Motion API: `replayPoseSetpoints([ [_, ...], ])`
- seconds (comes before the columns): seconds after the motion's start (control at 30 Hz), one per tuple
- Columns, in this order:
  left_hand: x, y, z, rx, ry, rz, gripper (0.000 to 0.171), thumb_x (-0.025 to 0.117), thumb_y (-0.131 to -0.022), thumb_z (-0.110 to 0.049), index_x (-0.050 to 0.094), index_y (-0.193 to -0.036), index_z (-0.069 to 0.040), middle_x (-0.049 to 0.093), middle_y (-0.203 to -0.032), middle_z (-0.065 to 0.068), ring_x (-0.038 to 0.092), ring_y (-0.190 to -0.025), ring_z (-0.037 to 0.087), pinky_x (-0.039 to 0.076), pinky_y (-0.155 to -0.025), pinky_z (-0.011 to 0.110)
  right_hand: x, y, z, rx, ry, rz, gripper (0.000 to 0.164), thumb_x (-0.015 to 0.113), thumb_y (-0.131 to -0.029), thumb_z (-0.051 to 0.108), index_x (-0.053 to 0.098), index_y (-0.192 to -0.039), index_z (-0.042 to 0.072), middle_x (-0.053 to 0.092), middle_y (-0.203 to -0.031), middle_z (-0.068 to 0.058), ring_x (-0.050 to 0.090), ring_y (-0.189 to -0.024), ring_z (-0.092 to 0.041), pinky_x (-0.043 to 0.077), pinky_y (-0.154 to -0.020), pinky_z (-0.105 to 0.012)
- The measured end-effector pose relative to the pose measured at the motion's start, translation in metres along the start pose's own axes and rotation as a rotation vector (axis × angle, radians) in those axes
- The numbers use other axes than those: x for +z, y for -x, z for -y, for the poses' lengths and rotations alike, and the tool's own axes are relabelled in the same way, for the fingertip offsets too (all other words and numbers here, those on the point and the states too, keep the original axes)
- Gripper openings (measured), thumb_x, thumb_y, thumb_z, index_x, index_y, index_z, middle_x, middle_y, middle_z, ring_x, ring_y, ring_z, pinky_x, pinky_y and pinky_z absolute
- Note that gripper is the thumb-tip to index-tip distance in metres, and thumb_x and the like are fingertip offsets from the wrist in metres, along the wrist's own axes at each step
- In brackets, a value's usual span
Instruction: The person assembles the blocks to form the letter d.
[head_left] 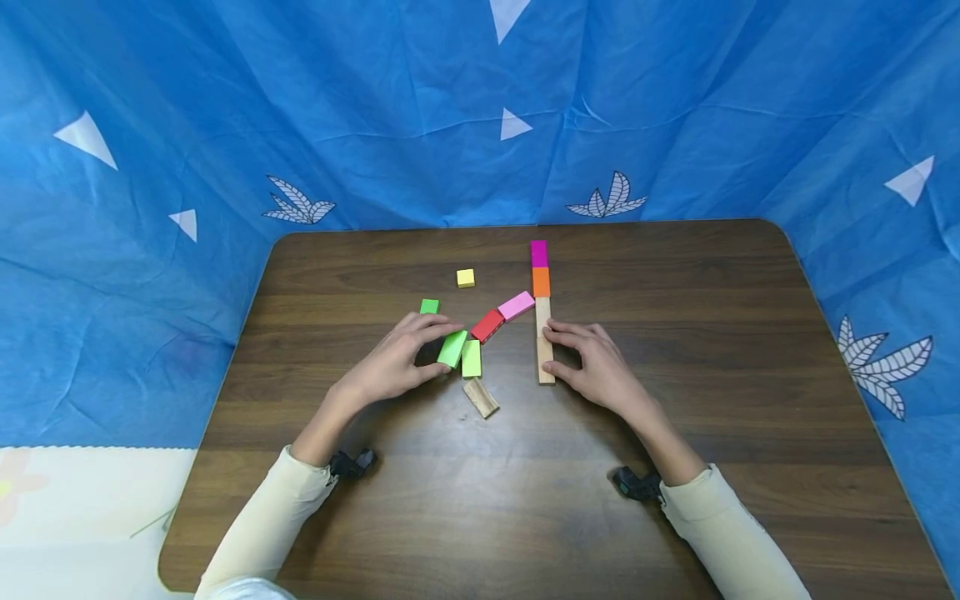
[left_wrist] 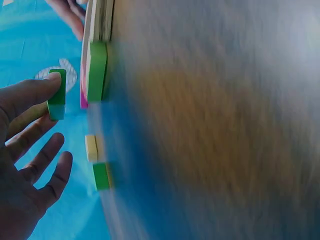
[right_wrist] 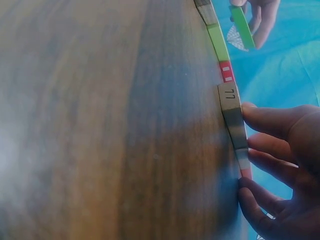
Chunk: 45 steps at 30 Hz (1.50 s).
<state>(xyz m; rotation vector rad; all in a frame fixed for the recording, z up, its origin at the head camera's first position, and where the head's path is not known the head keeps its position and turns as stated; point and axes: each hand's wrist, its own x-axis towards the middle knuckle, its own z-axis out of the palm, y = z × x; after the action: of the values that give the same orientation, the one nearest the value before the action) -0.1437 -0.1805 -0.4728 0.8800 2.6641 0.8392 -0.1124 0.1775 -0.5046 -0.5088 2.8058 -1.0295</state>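
My left hand [head_left: 393, 358] pinches a green block [head_left: 452, 348] between thumb and fingers; in the left wrist view this block [left_wrist: 58, 97] is off the table. Just right of it lies a lime block [head_left: 471, 358], with a plain wooden block [head_left: 481, 397] slanted below. A red block [head_left: 487, 325] and a pink block [head_left: 516, 306] form a diagonal up to a straight column. That column has a magenta block [head_left: 538, 253], an orange block [head_left: 541, 282] and two plain wooden blocks [head_left: 545, 360]. Thumb and fingertips of my right hand [head_left: 596, 371] touch the wooden blocks' right side.
A yellow block [head_left: 465, 278] lies toward the back of the brown wooden table [head_left: 720, 333]. Beyond my left hand is another green block [head_left: 429, 307], partly hidden. Blue cloth [head_left: 420, 100] hangs around the table's back and sides. Each wrist bears a small black camera.
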Motion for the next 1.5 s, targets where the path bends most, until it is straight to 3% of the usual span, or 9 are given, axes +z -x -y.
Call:
replayPoseSetpoints([
  [0.4, 0.02, -0.002, -0.025, 0.068, 0.012, 0.068, 0.064, 0.084, -0.096, -0.025, 0.06, -0.155, -0.024, 0.059, -0.158, -0.006, 0.048, -0.145, 0.019, 0.048, -0.117, 0.049, 0.0, 0.001, 0.0, 0.004, -0.002, 0.004, 0.06, 0.083, -0.096, 0.025, 0.063, -0.15, 0.008, 0.056, -0.163, -0.011, 0.054, -0.148, -0.036, 0.04, -0.116, -0.056],
  [0.77, 0.044, -0.008, -0.055, 0.234, -0.003, 0.159, 0.063, 0.085, -0.095, -0.027, 0.062, -0.153, -0.024, 0.061, -0.155, -0.01, 0.048, -0.142, 0.014, 0.042, -0.122, 0.047, 0.0, 0.001, -0.001, 0.014, -0.002, 0.001, 0.06, 0.083, -0.097, 0.025, 0.063, -0.151, 0.009, 0.055, -0.164, -0.01, 0.053, -0.144, -0.037, 0.042, -0.115, -0.057],
  [0.9, 0.05, -0.011, -0.063, 0.257, -0.016, 0.205, 0.062, 0.084, -0.096, -0.029, 0.062, -0.153, -0.024, 0.061, -0.156, -0.012, 0.048, -0.144, 0.012, 0.04, -0.125, 0.044, 0.0, 0.001, -0.001, 0.011, 0.001, 0.004, 0.06, 0.082, -0.097, 0.026, 0.063, -0.151, 0.009, 0.055, -0.164, -0.01, 0.053, -0.144, -0.038, 0.042, -0.115, -0.058],
  [1.2, 0.059, -0.014, -0.069, 0.26, -0.056, 0.27, 0.06, 0.082, -0.097, -0.032, 0.061, -0.154, -0.028, 0.06, -0.156, -0.014, 0.046, -0.142, 0.012, 0.042, -0.118, 0.043, -0.001, 0.001, -0.001, 0.016, 0.003, 0.002, 0.059, 0.082, -0.097, 0.026, 0.063, -0.151, 0.01, 0.056, -0.164, -0.009, 0.053, -0.142, -0.037, 0.043, -0.114, -0.058],
  [1.5, 0.065, -0.016, -0.065, 0.285, -0.098, 0.29, 0.061, 0.081, -0.098, -0.027, 0.06, -0.155, -0.032, 0.06, -0.156, -0.017, 0.045, -0.144, 0.012, 0.037, -0.117, 0.048, -0.001, 0.001, 0.0, 0.012, 0.001, 0.003, 0.059, 0.082, -0.097, 0.026, 0.064, -0.151, 0.01, 0.055, -0.165, -0.009, 0.053, -0.141, -0.038, 0.043, -0.114, -0.059],
])
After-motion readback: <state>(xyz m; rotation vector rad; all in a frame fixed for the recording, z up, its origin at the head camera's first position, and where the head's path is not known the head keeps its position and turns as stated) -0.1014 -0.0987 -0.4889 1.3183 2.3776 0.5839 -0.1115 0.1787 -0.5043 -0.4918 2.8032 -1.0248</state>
